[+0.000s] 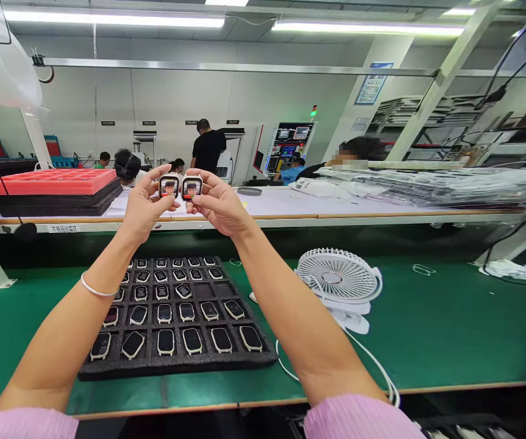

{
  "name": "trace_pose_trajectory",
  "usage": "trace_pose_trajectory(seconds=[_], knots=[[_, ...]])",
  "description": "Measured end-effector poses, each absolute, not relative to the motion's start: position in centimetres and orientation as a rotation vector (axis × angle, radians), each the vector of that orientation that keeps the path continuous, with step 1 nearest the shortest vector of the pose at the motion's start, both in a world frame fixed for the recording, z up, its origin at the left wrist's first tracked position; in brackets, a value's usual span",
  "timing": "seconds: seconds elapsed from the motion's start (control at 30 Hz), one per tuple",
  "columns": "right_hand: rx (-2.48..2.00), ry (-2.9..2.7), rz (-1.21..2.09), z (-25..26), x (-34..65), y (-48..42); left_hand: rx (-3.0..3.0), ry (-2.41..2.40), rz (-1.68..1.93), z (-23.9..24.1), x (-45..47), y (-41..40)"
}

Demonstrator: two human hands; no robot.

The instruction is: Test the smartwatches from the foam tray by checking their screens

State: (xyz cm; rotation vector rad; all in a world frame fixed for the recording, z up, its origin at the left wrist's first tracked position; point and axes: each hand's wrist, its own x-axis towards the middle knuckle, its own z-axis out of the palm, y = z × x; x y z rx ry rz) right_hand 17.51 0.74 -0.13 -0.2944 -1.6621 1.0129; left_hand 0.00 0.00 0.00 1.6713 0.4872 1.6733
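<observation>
Evidently, in the head view, the left hand is pinching one watch and the right hand is pinching a second watch, side by side left of the frame's centre. A loosening pinch could drop either watch onto the foam tray at lower left or the counter; bringing them together carelessly could scuff their cases. The left forearm is hiding the tray's left edge; fine screen details are proving too small to make out.
</observation>
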Motion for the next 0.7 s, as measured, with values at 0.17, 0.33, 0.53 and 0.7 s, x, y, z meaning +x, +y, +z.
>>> trace_pose_trajectory(seconds=[0.17,0.33,0.53,0.7], knots=[[-0.339,-1.615,1.117,-3.0,17.5,0.0,1.632,0.557,1.625,-2.7,-0.3,-0.9],[-0.419,-1.473,1.379,-10.3,17.4,-0.7,1.495,0.735,1.426,-9.3,-0.9,-2.4],[-0.499,-1.290,1.594,-17.3,16.9,0.3,1.337,0.894,1.252,-14.9,-1.6,-1.7],[-0.531,-1.223,1.698,-19.6,16.7,1.3,1.298,0.940,1.220,-17.0,-1.9,-0.6]])
